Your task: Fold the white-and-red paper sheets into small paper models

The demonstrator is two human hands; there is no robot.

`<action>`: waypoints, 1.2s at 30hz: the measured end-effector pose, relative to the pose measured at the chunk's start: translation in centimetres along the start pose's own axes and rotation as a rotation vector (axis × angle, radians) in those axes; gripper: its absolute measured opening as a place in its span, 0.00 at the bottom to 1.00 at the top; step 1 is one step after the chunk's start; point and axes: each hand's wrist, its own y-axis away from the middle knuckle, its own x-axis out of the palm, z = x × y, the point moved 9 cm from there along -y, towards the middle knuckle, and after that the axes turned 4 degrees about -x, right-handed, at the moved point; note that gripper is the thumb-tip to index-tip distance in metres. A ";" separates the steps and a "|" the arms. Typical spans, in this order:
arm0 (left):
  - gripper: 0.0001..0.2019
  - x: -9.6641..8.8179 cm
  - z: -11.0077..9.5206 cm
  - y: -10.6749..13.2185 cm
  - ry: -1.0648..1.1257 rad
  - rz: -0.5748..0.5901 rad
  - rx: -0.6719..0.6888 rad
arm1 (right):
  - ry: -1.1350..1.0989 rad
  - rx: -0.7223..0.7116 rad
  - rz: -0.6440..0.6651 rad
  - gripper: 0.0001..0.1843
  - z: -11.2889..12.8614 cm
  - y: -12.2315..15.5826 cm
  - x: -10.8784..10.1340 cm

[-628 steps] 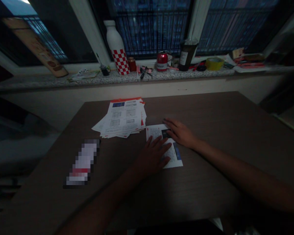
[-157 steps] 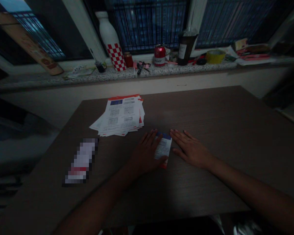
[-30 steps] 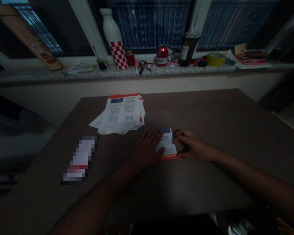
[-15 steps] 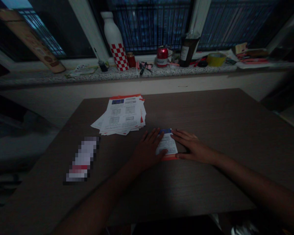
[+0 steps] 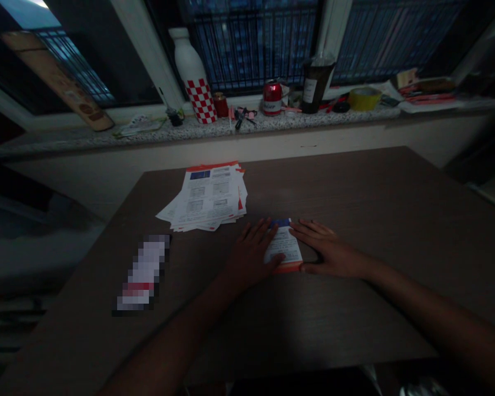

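Observation:
A small folded leaflet point(image 5: 286, 247), white with a blue top and a red lower edge, lies flat on the dark wooden table point(image 5: 375, 209). My left hand point(image 5: 251, 255) rests palm down on its left side, fingers stretched out. Opposite it, my right hand point(image 5: 329, 252) lies flat against the right edge, fingers extended and thumb along the bottom. Neither hand grips anything. A stack of unfolded printed leaflets point(image 5: 208, 196) sits just beyond my left hand.
A blurred-out flat object point(image 5: 141, 273) lies at the left of the table. On the stone window sill point(image 5: 107, 137) stand a white bottle with red checks point(image 5: 193, 74), a red can point(image 5: 272, 99), a dark cup point(image 5: 314, 88) and a yellow tape roll point(image 5: 363, 98).
A larger sheet has become a small folded leaflet over the last seconds. In the last second my right hand went from curled at the leaflet's edge to lying flat.

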 end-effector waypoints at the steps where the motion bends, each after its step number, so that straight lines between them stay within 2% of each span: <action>1: 0.39 0.0 0.0 0.0 -0.002 0.003 -0.001 | 0.007 -0.008 -0.017 0.51 0.1 0.0 -0.1; 5: 0.38 -0.2 -0.2 0.0 -0.024 0.015 -0.004 | 0.027 0.023 -0.084 0.39 0.6 -0.5 -0.5; 7: 0.36 -0.2 -0.3 0.0 -0.037 0.018 -0.003 | 0.057 0.032 -0.110 0.36 0.9 -1.2 -0.6; 10: 0.32 -0.5 -0.6 0.1 -0.049 0.006 0.015 | 0.105 0.000 -0.133 0.37 1.6 -2.4 -0.3; 16: 0.35 -0.6 -0.7 0.1 -0.044 -0.018 0.021 | 0.142 -0.065 -0.089 0.44 2.3 -4.0 1.2; 27: 0.35 -0.5 -0.3 0.0 -0.032 0.003 0.011 | 0.170 0.023 -0.120 0.49 1.6 -3.7 1.1; 33: 0.35 -0.7 -0.3 0.1 -0.006 -0.010 0.005 | 0.148 0.037 -0.152 0.49 1.3 -3.5 1.1; 36: 0.33 -1.0 -0.1 0.2 0.007 -0.021 -0.022 | 0.114 0.069 -0.170 0.45 0.8 -3.4 0.8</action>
